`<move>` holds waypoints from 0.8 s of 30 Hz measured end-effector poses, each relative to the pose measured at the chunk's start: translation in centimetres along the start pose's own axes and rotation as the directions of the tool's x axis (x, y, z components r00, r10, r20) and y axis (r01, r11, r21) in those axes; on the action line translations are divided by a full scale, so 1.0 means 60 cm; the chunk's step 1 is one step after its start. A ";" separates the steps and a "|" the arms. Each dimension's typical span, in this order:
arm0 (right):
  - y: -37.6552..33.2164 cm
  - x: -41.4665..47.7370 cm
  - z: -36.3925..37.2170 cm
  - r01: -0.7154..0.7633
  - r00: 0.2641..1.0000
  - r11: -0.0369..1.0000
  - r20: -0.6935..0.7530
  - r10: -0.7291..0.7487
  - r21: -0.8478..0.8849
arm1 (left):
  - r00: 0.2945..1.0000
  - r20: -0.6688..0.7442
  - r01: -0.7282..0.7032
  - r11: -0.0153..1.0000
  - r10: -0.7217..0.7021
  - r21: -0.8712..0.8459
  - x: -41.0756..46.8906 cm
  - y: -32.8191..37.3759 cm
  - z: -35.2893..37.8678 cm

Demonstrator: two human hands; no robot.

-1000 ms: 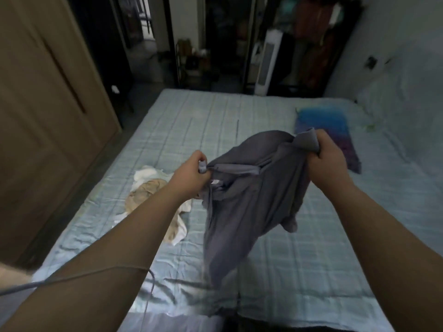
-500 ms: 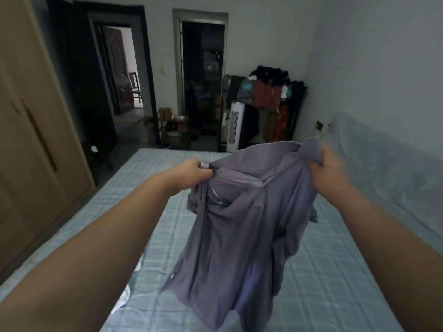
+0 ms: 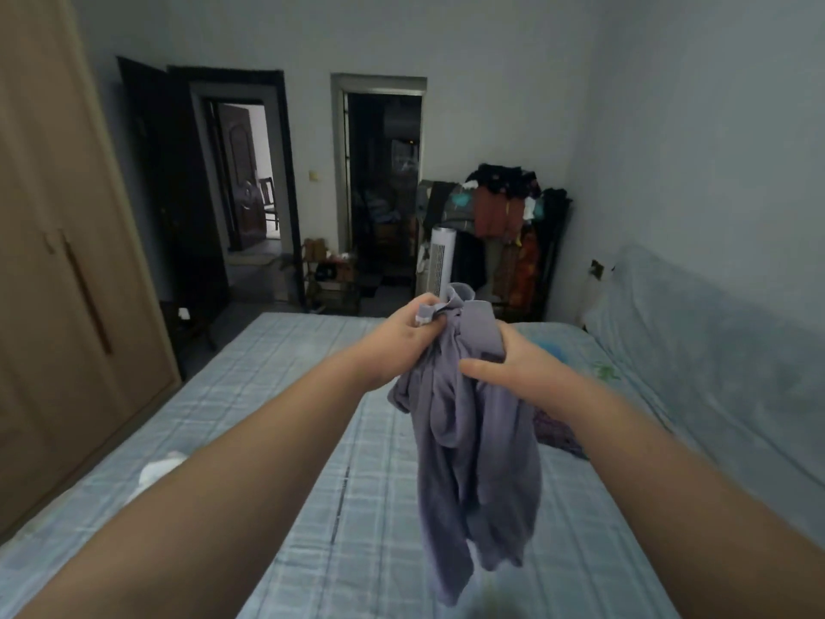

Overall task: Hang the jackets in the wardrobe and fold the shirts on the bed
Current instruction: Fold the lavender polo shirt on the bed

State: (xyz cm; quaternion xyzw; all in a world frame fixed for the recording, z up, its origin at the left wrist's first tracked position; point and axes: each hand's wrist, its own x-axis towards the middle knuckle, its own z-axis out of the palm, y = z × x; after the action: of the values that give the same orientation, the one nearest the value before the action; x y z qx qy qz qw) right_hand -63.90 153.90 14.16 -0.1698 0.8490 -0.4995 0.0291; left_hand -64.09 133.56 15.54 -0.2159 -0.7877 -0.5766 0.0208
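A grey-purple shirt (image 3: 477, 444) hangs bunched in the air above the bed (image 3: 277, 395). My left hand (image 3: 402, 337) pinches its collar end at the top. My right hand (image 3: 513, 359) grips the bunched cloth just beside it, fingers wrapped around the fabric. The two hands are close together, nearly touching. The shirt's lower part dangles free over the checked blue sheet. A white garment (image 3: 158, 469) lies on the bed at the left, partly hidden by my left forearm. A dark patterned cloth (image 3: 556, 433) lies on the bed behind my right forearm.
The wooden wardrobe (image 3: 67, 279) stands shut along the left. At the far end are two open doorways, a white tower fan (image 3: 439, 261) and a rack piled with clothes (image 3: 509, 230). A covered headboard or cushion (image 3: 714, 350) runs along the right wall.
My hands came together, gathering the spread shirt into a bunch. The view tilted up from the bed toward the far wall.
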 end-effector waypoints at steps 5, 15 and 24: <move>-0.011 0.034 0.005 -0.056 0.981 0.997 -0.180 0.067 0.062 | 0.994 0.102 -0.027 0.994 0.038 -0.104 0.017 0.006 -0.008; -0.028 0.085 -0.005 0.133 0.902 0.914 -0.428 0.048 0.383 | 0.912 0.227 0.286 0.927 -0.341 0.243 0.023 -0.009 -0.107; -0.050 0.092 0.010 0.213 0.945 0.904 -0.313 -0.095 0.371 | 0.958 0.175 0.144 0.908 -0.227 0.393 0.053 -0.017 -0.100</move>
State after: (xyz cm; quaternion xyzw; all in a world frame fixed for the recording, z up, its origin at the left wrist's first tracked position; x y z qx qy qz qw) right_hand -68.20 150.32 17.10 -0.1532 0.7079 -0.6821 -0.1004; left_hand -68.64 128.79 17.52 -0.1930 -0.8982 -0.3870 -0.0793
